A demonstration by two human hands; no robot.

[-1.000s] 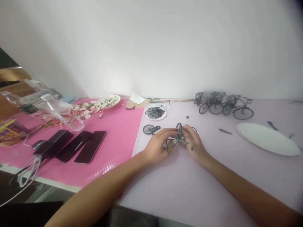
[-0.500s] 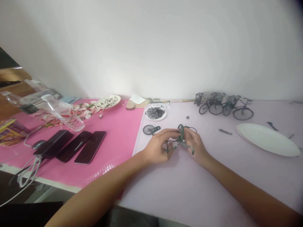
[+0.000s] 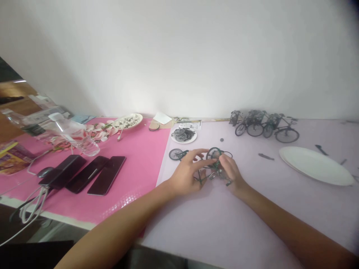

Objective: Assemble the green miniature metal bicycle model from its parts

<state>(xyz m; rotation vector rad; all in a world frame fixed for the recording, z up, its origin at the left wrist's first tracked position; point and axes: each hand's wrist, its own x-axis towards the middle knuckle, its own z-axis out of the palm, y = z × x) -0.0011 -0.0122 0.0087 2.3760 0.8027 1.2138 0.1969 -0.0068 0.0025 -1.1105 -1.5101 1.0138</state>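
Observation:
Between my two hands is a small dark-green model bicycle (image 3: 214, 174), partly assembled and turned with a spoked wheel (image 3: 214, 153) upward. My left hand (image 3: 187, 173) is closed round the frame, its fingers reaching to the wheel's hub. My right hand (image 3: 233, 175) pinches at the wheel's right side and the handlebar end. Fingers cover much of the frame. Behind my left hand a loose wheel part (image 3: 176, 154) lies on the pale tabletop, and a thin dark hoop shows behind my right fingers.
Several finished model bicycles (image 3: 286, 130) stand by the wall. A dish of black parts (image 3: 183, 141) lies ahead, white oval plates (image 3: 314, 164) to the right, with dark scraps (image 3: 266, 156) nearby. On the pink side are phones (image 3: 106, 175), a bottle (image 3: 84, 140) and petals.
The upright wheel has turned from nearly edge-on to showing its spoked face. My left fingers have shifted down toward its hub, and my right fingers have come to its side.

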